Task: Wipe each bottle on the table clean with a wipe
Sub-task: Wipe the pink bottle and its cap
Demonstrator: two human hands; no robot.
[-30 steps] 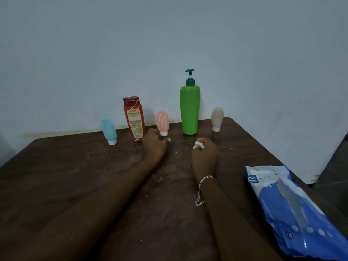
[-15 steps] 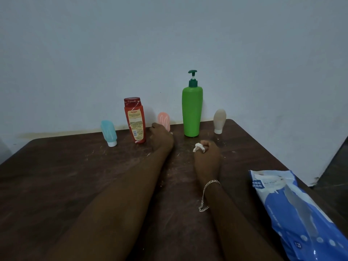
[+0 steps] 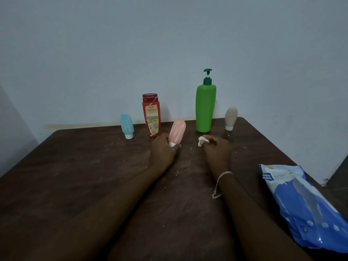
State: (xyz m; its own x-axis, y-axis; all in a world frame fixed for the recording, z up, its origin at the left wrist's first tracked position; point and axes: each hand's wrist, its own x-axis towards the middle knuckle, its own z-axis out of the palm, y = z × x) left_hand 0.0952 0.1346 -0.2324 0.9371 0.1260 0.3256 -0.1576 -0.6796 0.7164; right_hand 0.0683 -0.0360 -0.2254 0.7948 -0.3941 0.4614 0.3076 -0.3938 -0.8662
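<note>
The left grip (image 3: 162, 153) pinched the pink bottle (image 3: 177, 131) by its cap, tilted low over the desk (image 3: 84, 166), while the right grip (image 3: 217, 151), curled round the balled wipe (image 3: 202, 141) nearby, ought to rub from tip to cap as the left turned it.

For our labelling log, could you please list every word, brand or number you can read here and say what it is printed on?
"mee mee": on the wipes pack, white letters on a blue patch.
Smaller print beside it: too blurred to read.
Label on the red bottle: too small to read.
</note>
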